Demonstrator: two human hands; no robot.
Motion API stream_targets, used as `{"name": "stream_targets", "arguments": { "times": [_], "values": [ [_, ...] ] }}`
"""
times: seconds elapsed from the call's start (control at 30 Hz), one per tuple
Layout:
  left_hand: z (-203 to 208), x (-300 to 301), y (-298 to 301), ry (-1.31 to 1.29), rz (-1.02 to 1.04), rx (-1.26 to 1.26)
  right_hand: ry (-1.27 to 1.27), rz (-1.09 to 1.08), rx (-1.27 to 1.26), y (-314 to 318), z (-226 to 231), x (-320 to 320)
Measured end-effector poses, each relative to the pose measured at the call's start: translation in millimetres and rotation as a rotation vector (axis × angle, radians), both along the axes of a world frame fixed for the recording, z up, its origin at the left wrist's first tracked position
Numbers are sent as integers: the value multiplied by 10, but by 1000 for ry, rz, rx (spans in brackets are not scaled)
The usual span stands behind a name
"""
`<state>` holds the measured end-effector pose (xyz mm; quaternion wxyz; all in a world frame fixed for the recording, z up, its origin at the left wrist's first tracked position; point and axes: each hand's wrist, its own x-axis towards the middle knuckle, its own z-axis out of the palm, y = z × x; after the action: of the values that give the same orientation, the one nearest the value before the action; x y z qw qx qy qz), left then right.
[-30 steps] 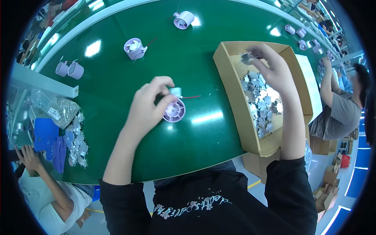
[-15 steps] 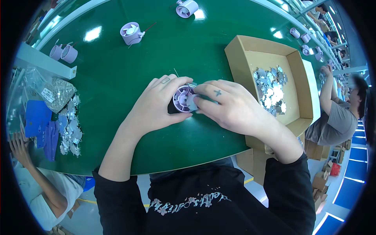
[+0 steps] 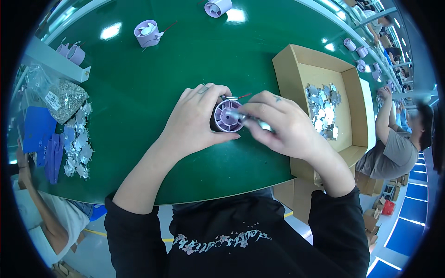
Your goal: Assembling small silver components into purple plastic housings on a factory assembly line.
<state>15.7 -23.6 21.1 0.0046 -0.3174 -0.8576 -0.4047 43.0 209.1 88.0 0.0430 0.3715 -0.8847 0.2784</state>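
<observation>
My left hand (image 3: 187, 123) is closed around a lilac plastic fan housing (image 3: 224, 123), thumb and fingers on its outer wall. The spoked round end of the housing faces up, and a short red wire (image 3: 245, 96) sticks out at its far side. Above that end, my right hand (image 3: 292, 123) pinches a small silvery metal disc (image 3: 235, 114). Motion blurs the disc, and my fingers hide part of it. Whether it touches the spokes I cannot tell.
At right, a cardboard box (image 3: 359, 104) holds a pile of metal discs (image 3: 324, 109). More discs (image 3: 79, 146) lie at left beside a plastic bag of small parts (image 3: 69, 102). Other lilac fans (image 3: 148, 33) stand farther back on the green table (image 3: 232, 55). People sit at both sides.
The housing appears a little farther right in view, with the spokes more exposed. My right hand has drawn slightly right, and the disc has tilted and blurred.
</observation>
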Motion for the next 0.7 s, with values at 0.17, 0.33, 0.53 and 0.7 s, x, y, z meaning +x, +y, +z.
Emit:
{"name": "stream_targets", "arguments": {
  "times": [0.17, 0.33, 0.53, 0.7],
  "values": [
    [6, 1, 1, 31, 3, 10, -378, -187, -131, -124, 38, -9],
    [24, 12, 2, -5, 22, 2, -197, -203, 38, -71, -17, -4],
    [28, 14, 10, -43, 17, 2, -125, -128, 129, 78, -4, 13],
    [15, 10, 11, -33, 22, 4, -89, -92, 104, 36, 12, -13]
  ]
}}
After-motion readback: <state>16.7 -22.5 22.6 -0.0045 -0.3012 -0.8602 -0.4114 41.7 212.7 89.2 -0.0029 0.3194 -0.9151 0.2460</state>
